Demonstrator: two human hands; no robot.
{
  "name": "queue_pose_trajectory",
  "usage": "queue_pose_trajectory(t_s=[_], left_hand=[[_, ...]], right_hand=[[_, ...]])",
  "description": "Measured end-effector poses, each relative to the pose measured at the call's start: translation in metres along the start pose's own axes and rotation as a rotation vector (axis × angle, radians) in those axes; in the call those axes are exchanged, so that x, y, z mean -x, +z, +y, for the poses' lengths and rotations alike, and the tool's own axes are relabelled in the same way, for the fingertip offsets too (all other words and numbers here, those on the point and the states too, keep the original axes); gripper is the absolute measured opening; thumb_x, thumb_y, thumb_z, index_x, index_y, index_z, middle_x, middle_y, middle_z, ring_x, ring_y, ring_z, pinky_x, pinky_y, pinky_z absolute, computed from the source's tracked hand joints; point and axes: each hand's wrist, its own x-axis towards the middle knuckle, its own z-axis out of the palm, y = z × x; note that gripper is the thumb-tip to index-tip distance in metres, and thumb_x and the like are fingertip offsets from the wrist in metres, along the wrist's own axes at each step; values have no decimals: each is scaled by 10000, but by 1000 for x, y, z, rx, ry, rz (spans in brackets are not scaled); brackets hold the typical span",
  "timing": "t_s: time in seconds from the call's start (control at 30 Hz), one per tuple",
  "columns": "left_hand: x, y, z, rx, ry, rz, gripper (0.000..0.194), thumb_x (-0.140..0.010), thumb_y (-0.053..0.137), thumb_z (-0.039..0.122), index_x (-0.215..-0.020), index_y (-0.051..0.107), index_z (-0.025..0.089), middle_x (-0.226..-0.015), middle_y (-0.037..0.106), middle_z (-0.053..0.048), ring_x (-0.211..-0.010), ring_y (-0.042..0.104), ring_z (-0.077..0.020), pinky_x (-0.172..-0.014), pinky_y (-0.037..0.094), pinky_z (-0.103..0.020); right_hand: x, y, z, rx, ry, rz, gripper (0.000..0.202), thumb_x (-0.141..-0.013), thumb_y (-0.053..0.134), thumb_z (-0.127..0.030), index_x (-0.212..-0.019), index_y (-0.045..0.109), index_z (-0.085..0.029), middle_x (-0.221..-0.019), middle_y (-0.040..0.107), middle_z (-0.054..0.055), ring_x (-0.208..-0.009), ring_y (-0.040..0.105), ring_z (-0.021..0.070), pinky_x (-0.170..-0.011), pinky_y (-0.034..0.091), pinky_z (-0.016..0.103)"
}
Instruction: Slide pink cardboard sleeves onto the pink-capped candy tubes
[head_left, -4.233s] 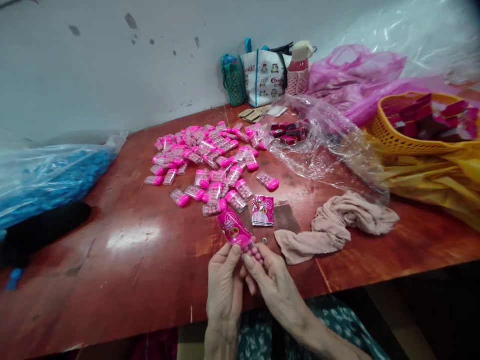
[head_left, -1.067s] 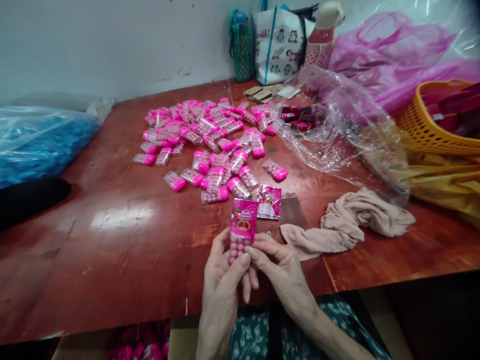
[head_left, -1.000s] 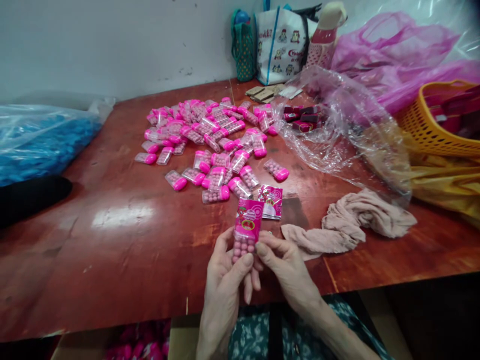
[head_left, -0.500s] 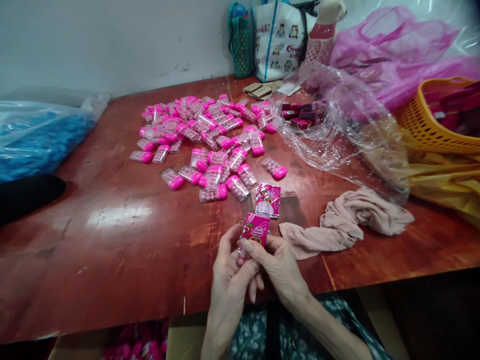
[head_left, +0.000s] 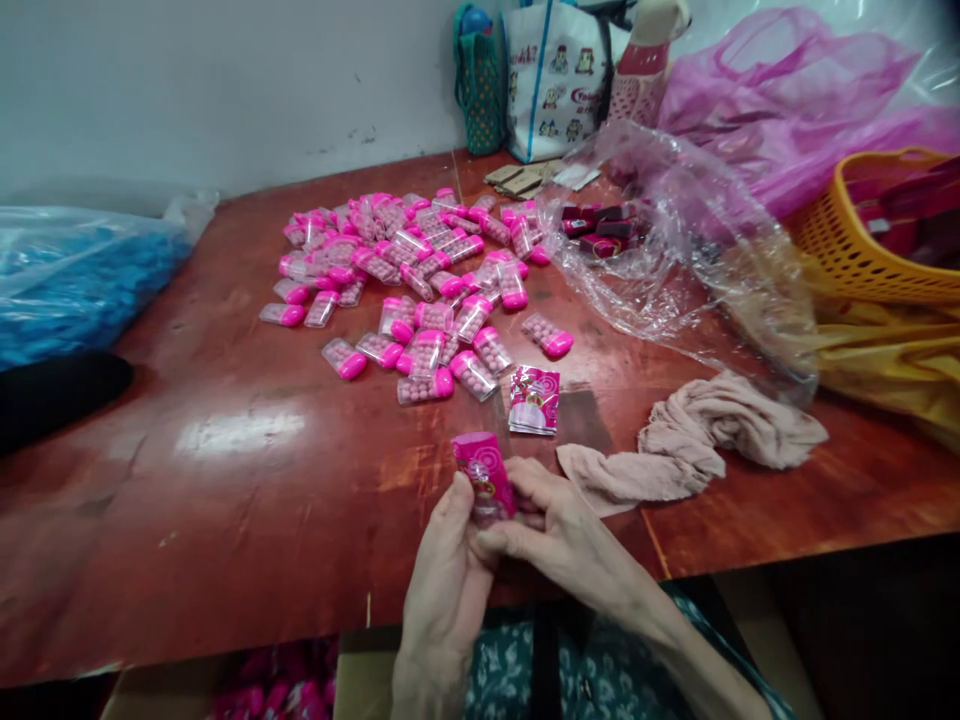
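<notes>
A pink printed sleeve [head_left: 486, 472] sits over a clear candy container near the table's front edge, between both hands. My left hand [head_left: 450, 560] grips its left side with the thumb up along the edge. From the right, my right hand [head_left: 551, 520] closes its fingers around the lower right part. The container's body is mostly hidden by the sleeve and fingers. Just beyond lies a flat pink printed packet [head_left: 534, 400]. Farther back spreads a pile of clear containers with pink caps and pink balls [head_left: 420, 245]; one container [head_left: 547, 335] lies apart at the right.
A crumpled beige cloth [head_left: 690, 440] lies right of my hands. Clear plastic [head_left: 675, 260] holds dark red packets behind it. A yellow basket [head_left: 862, 240] stands at the right, a bag of blue items [head_left: 75, 280] at the left. Bags line the wall; below the table is a box of pink items [head_left: 277, 685].
The sleeve and container have shifted slightly left and tilted left. My left thumb now lies along the left edge, and my right thumb has moved down from the sleeve's front.
</notes>
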Motion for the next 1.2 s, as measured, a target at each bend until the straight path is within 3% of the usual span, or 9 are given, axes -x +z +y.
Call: queue_pose_trajectory(t_s=[0.1,0.3,0.6,0.73,0.93,1.07,1.2], left_hand=[[-2,1,1,20,4,110,268,-820,514,328,-942,611,111,-747,661,-57,-637,612,-144,-596,495,-252],[2,2,0,-27,156,173,205,-726,635,307,-794,636,113,-620,617,-6,-494,537,-89,-532,468,-213],[4,5,-10,-116,190,60,88,-737,630,246,-744,638,159,-628,618,17,-541,536,-68,-585,459,-178],[5,1,-13,-149,219,-7,148,-761,605,244,-886,653,182,-696,650,0,-608,578,-96,-654,471,-217],[5,-11,-17,-217,247,-90,278,-763,602,245,-1033,632,186,-843,681,-48,-760,616,-157,-705,475,-249],[2,-9,-17,-175,224,-29,282,-726,642,273,-991,648,177,-800,684,-49,-755,624,-171,-706,487,-274],[7,-22,-2,-144,195,159,246,-643,709,298,-834,666,150,-779,683,-55,-714,629,-185,-662,512,-300]], right_hand=[[3,5,-1,185,-70,1,391,-626,741,-156,-965,556,-213,-940,548,3,-860,518,173,-727,443,264],[1,9,9,413,-199,5,132,-809,574,-182,-933,527,-191,-912,550,28,-864,512,176,-756,419,280],[1,3,22,528,-327,58,108,-854,508,-248,-894,551,-157,-813,582,59,-767,546,186,-669,442,279],[1,2,27,484,-427,98,112,-868,477,-231,-813,540,-156,-742,561,53,-680,535,174,-599,444,274],[-1,-1,35,461,-648,131,71,-852,492,-155,-908,535,-164,-809,593,68,-754,549,184,-668,468,285],[-4,2,35,511,-624,138,67,-852,501,-181,-886,549,-149,-781,600,68,-727,551,179,-630,471,275],[-4,9,29,616,-532,96,133,-863,496,-239,-910,570,-138,-794,618,72,-735,559,183,-645,473,294]])
